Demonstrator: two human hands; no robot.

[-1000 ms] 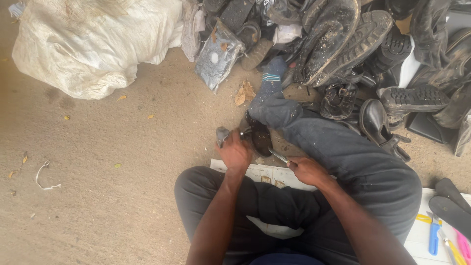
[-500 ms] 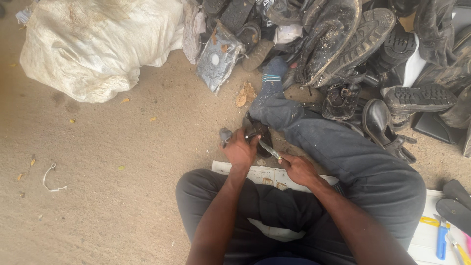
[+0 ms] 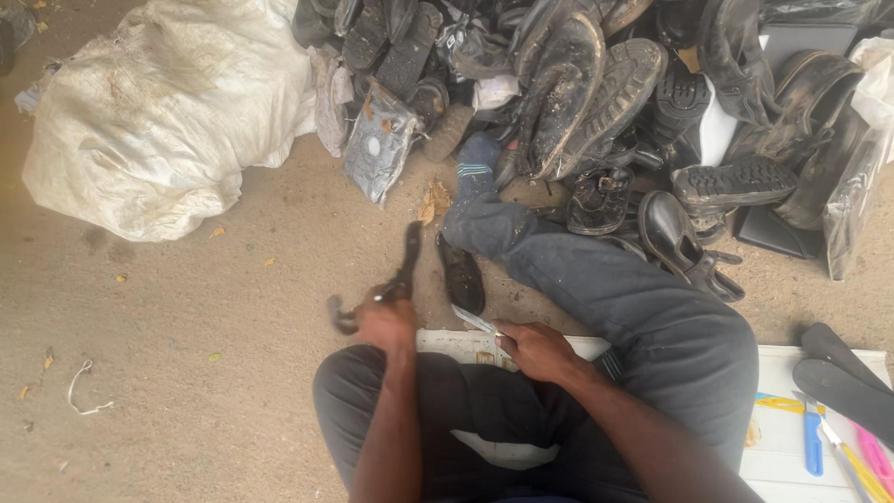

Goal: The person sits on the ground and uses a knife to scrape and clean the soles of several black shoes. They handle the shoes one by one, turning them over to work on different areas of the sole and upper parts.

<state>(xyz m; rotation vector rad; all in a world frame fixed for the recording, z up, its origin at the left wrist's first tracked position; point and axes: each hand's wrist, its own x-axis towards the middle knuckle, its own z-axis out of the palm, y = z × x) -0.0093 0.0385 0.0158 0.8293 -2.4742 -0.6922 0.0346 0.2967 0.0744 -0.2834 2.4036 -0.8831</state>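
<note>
The dark shoe sole [image 3: 462, 276] lies on the sandy ground with its long axis running away from the person, just beyond the right hand [image 3: 535, 349], which grips a small blade [image 3: 475, 320] pointing at it, while the left hand [image 3: 386, 321], left of the sole, clasps a curved black strip [image 3: 406, 265].

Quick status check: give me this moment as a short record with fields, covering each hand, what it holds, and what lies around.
left hand: left hand grips a dark strap, lifted off the ground
right hand: right hand holds a small blade, tip toward the sole
work piece: dark shoe sole on the ground beside the outstretched leg
behind: pile of worn boots and shoes, white sack
at right: white board with sandal soles and coloured tools
</note>
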